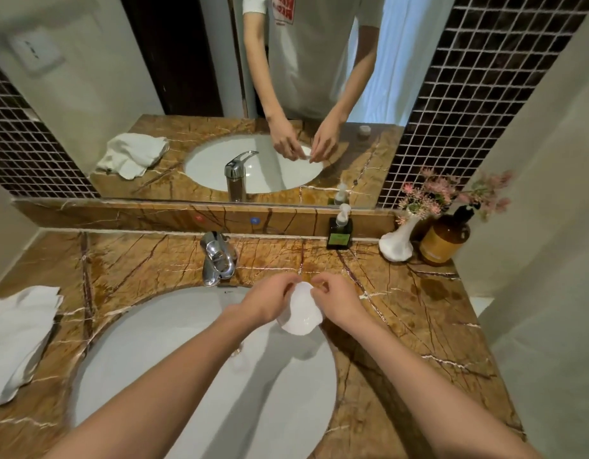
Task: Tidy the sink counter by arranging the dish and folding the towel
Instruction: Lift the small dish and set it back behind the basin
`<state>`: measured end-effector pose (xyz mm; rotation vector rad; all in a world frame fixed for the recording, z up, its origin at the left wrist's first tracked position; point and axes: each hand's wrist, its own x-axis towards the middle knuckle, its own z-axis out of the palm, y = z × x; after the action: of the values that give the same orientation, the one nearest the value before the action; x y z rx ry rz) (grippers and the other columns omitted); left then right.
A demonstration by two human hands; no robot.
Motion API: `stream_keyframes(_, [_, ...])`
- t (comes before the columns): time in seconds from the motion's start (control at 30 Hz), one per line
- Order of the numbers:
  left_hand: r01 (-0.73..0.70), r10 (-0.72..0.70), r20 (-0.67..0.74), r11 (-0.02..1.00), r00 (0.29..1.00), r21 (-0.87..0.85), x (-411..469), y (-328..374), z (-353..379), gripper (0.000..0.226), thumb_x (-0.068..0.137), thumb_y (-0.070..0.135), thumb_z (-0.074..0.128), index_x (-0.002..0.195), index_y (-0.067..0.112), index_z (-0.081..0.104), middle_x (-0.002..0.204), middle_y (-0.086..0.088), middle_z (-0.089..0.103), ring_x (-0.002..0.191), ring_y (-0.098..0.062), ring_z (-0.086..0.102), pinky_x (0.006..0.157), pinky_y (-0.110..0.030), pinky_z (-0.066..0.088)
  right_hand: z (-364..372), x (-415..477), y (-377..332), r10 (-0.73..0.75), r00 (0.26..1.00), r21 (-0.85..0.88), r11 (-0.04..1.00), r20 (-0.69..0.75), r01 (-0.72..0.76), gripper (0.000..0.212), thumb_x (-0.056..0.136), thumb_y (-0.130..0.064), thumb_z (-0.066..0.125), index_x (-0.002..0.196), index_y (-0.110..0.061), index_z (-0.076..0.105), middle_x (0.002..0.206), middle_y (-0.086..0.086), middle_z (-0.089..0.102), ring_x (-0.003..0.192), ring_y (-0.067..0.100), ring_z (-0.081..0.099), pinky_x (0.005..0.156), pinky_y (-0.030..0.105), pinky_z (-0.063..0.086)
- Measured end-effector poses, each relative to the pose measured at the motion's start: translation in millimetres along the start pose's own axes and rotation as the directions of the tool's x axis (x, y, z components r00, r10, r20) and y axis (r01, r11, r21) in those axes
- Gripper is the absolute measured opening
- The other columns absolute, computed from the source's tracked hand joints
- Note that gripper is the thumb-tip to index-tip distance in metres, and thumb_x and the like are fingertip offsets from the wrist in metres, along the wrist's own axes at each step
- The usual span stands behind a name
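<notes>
Both hands hold a small white dish (299, 313) over the far right rim of the sink (174, 352): the left hand (270, 303) grips its left edge, the right hand (336, 303) its right edge. The towel (18, 339) lies crumpled on the bench (419, 326), far left. Behind the dish stands the tap (217, 260); to the right, by the wall, a dark soap bottle (340, 231), a white vase (397, 241) with pink flowers and a brown pump bottle (445, 236). The green label on the soap bottle is too blurred to read.
</notes>
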<state>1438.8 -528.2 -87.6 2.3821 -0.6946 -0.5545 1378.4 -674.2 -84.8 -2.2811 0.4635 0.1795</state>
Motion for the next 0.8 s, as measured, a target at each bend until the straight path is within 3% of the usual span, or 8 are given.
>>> stream_keyframes(0.1, [-0.032, 0.028, 0.047, 0.995, 0.998, 0.089, 17.8, -1.3, 0.9, 0.033, 0.090, 0.008, 0.044, 0.114, 0.023, 0.062, 0.111, -0.003, 0.065, 0.100, -0.024, 0.058, 0.078, -0.035, 0.047, -2.1, 11.6, 3.3, 0.031, 0.997, -0.022, 0.999, 0.068, -0.030, 0.017, 0.089, -0.009, 0.059, 0.074, -0.004, 0.066, 0.075, 0.009, 0.061, 0.074, 0.024, 0.056, 0.082, 0.037, 0.051])
stream_keyframes(0.2, [-0.015, 0.009, 0.062, 0.995, 0.998, 0.096, 32.8, -5.6, 4.0, 0.034, 0.091, 0.010, 0.044, 0.116, 0.023, 0.062, 0.118, -0.004, 0.065, 0.107, -0.026, 0.057, 0.087, -0.040, 0.049, -2.2, 20.0, 6.9, 0.075, 0.992, -0.012, 0.997, 0.097, -0.075, 0.030, 0.091, -0.008, 0.058, 0.061, -0.008, 0.051, 0.064, 0.005, 0.048, 0.065, 0.019, 0.046, 0.080, 0.036, 0.048])
stream_keyframes(0.3, [0.081, -0.082, -0.041, 0.997, 0.996, -0.014, 42.6, -4.8, 7.3, 0.035, 0.097, 0.019, 0.043, 0.131, 0.020, 0.053, 0.131, -0.003, 0.059, 0.115, -0.020, 0.055, 0.096, -0.037, 0.045, -1.1, 28.3, 11.9, 0.118, 0.991, 0.060, 0.991, 0.059, -0.122, 0.044, 0.092, -0.006, 0.057, 0.052, -0.015, 0.041, 0.054, -0.001, 0.041, 0.055, 0.017, 0.042, 0.066, 0.032, 0.047])
stream_keyframes(0.43, [0.236, -0.330, -0.247, 0.908, 0.911, -0.346, 44.5, -1.8, 12.4, 0.038, 0.095, 0.033, 0.050, 0.128, 0.014, 0.052, 0.101, -0.003, 0.066, 0.086, -0.017, 0.064, 0.078, -0.039, 0.058, 3.3, 44.8, 20.0, 0.253, 0.967, 0.203, 0.949, -0.035, -0.241, 0.038, 0.094, -0.005, 0.054, 0.058, -0.013, 0.055, 0.064, 0.001, 0.055, 0.066, 0.023, 0.062, 0.051, 0.021, 0.042])
stream_keyframes(0.53, [0.351, -0.536, -0.159, 0.720, 0.829, -0.599, 45.4, -1.8, 20.2, 0.024, 0.093, 0.027, 0.057, 0.107, 0.007, 0.057, 0.081, -0.013, 0.068, 0.069, -0.033, 0.070, 0.058, -0.045, 0.060, 10.1, 57.1, 23.2, 0.351, 0.934, 0.325, 0.893, -0.072, -0.310, 0.023, 0.095, -0.004, 0.052, 0.074, -0.007, 0.062, 0.084, 0.003, 0.062, 0.069, 0.023, 0.068, 0.037, 0.011, 0.040])
stream_keyframes(0.6, [0.401, -0.602, -0.042, 0.581, 0.798, -0.708, 48.8, -2.3, 27.4, 0.023, 0.091, 0.017, 0.060, 0.090, -0.006, 0.060, 0.073, -0.021, 0.067, 0.056, -0.030, 0.068, 0.050, -0.041, 0.059, 15.9, 64.4, 26.1, 0.391, 0.916, 0.354, 0.871, -0.084, -0.340, 0.025, 0.095, -0.004, 0.053, 0.071, -0.008, 0.060, 0.090, 0.004, 0.064, 0.066, 0.022, 0.070, 0.032, 0.010, 0.038])
stream_keyframes(0.7, [0.440, -0.622, 0.035, 0.511, 0.782, -0.739, 56.0, -4.9, 35.4, 0.015, 0.088, 0.002, 0.059, 0.074, 0.000, 0.056, 0.067, -0.023, 0.065, 0.044, -0.025, 0.063, 0.045, -0.036, 0.058, 21.9, 73.7, 29.1, 0.448, 0.890, 0.377, 0.842, -0.088, -0.387, 0.026, 0.093, -0.005, 0.056, 0.067, -0.010, 0.056, 0.089, 0.004, 0.064, 0.050, 0.011, 0.066, 0.036, 0.013, 0.040])
stream_keyframes(0.8, [0.474, -0.659, 0.052, 0.483, 0.750, -0.736, 65.9, -13.0, 37.6, 0.026, 0.088, -0.007, 0.052, 0.065, 0.004, 0.052, 0.064, -0.023, 0.063, 0.040, -0.022, 0.060, 0.050, -0.038, 0.059, 25.0, 79.9, 28.9, 0.489, 0.870, 0.406, 0.809, -0.063, -0.425, 0.034, 0.092, -0.004, 0.058, 0.060, -0.015, 0.050, 0.071, 0.002, 0.063, 0.045, 0.009, 0.063, 0.040, 0.019, 0.044])
